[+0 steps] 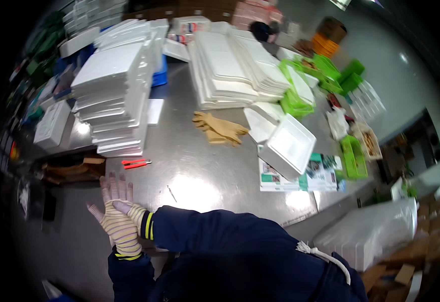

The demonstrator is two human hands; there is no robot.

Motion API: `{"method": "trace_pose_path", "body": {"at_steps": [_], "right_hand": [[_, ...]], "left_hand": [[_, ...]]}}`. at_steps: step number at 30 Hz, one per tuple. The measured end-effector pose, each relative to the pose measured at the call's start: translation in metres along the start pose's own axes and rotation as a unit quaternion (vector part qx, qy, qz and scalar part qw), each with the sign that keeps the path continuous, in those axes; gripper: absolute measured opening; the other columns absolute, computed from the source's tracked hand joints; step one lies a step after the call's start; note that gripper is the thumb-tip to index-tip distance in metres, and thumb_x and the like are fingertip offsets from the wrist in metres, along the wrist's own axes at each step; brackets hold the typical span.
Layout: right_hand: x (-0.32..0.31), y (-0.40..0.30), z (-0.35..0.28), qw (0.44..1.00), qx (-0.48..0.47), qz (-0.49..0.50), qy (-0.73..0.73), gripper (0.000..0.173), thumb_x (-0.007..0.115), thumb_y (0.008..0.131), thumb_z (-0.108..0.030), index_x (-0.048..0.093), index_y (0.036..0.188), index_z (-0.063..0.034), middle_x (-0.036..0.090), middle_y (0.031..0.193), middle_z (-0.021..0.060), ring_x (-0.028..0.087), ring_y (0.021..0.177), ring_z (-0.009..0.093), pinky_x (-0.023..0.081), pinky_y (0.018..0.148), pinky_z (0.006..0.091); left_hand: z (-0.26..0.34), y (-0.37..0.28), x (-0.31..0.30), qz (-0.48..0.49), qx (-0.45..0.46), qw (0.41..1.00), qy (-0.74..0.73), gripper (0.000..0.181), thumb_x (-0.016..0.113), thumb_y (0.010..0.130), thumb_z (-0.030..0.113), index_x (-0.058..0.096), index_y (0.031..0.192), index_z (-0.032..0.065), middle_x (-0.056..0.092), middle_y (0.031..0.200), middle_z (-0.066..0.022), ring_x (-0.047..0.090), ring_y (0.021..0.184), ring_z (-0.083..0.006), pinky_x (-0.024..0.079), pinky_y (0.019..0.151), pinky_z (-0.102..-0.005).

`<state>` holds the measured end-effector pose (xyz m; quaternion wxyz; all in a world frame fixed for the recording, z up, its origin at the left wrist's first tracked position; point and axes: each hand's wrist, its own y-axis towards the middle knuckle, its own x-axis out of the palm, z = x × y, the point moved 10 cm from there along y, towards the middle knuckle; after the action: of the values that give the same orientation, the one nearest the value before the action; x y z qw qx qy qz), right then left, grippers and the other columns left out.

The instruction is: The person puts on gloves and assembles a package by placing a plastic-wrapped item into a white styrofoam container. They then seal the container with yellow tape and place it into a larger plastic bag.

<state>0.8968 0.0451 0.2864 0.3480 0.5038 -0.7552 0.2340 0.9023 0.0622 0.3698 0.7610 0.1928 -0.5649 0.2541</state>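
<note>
Both hands are together at the table's near left edge, in thin striped gloves. My left hand (121,226) has its fingers spread and pointing away from me, holding nothing. My right hand (136,216) crosses over from the right and clasps the gloved left hand; its thumb lies on top and its other fingers are mostly hidden. Just beyond the fingertips lies a red utility knife (136,163) on the steel table (182,162). A small thin dark item (171,193) lies to the right of the hands. Farther off rests a pair of tan rubber gloves (220,128).
Tall stacks of white foam lids (110,87) and white foam sheets (227,68) stand at the back. An open white foam box (289,145) tilts on printed sheets (276,185). Green crates (354,156) stand right, near plastic-wrapped foam boxes (367,230). An open cardboard box (74,170) sits left.
</note>
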Motion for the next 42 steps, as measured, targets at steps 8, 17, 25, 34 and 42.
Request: {"method": "trace_pose_path", "body": {"at_steps": [8, 17, 25, 34, 42], "right_hand": [[-0.009, -0.054, -0.09, 0.974, -0.144, 0.153, 0.08, 0.053, 0.049, 0.097, -0.037, 0.038, 0.141, -0.0076, 0.045, 0.137, 0.0071, 0.041, 0.126, 0.016, 0.032, 0.104, 0.0277], [-0.055, -0.111, -0.156, 0.957, -0.136, 0.205, -0.151, 0.046, 0.061, 0.091, -0.03, 0.052, 0.124, 0.0013, 0.064, 0.106, 0.0098, 0.062, 0.095, 0.017, 0.05, 0.088, 0.031], [-0.021, -0.101, -0.214, 0.943, -0.162, 0.038, 0.289, 0.078, 0.052, 0.078, -0.072, 0.032, 0.141, -0.0301, 0.031, 0.144, 0.0124, 0.036, 0.128, 0.043, 0.033, 0.096, 0.0697], [-0.001, -0.038, -0.16, 0.953, -0.039, -0.096, 0.284, 0.061, 0.066, 0.084, -0.044, 0.042, 0.134, -0.0196, 0.048, 0.127, 0.0114, 0.054, 0.111, 0.03, 0.049, 0.089, 0.0459], [0.003, 0.029, -0.001, 0.988, 0.087, 0.129, 0.018, 0.03, 0.066, 0.086, -0.036, 0.06, 0.087, -0.0058, 0.056, 0.064, 0.0008, 0.048, 0.047, 0.009, 0.037, 0.045, 0.0194]], "left_hand": [[-0.058, 0.01, 0.05, -0.02, -0.088, 0.978, 0.189, 0.074, 0.032, 0.09, 0.067, 0.034, 0.142, 0.0138, 0.035, 0.141, -0.0179, 0.034, 0.13, -0.0343, 0.028, 0.106, -0.0551], [-0.077, 0.03, 0.03, -0.239, 0.03, 0.846, 0.476, 0.068, 0.053, 0.092, 0.045, 0.034, 0.139, 0.0001, 0.04, 0.14, -0.0194, 0.04, 0.13, -0.0298, 0.032, 0.109, -0.0413], [-0.179, -0.04, 0.027, -0.046, -0.228, 0.957, 0.174, 0.079, 0.056, 0.089, 0.05, 0.024, 0.143, 0.0023, 0.035, 0.142, -0.0136, 0.036, 0.131, -0.0249, 0.033, 0.108, -0.035], [-0.146, -0.042, -0.01, 0.019, -0.205, 0.957, 0.202, 0.057, 0.075, 0.08, 0.028, 0.046, 0.123, 0.0061, 0.057, 0.112, -0.008, 0.057, 0.104, -0.0199, 0.051, 0.09, -0.0327], [-0.033, -0.09, -0.072, 0.117, -0.174, 0.952, 0.223, 0.065, 0.074, 0.081, 0.033, 0.042, 0.127, 0.0007, 0.056, 0.117, -0.0115, 0.056, 0.108, -0.0205, 0.046, 0.094, -0.0315]]}}
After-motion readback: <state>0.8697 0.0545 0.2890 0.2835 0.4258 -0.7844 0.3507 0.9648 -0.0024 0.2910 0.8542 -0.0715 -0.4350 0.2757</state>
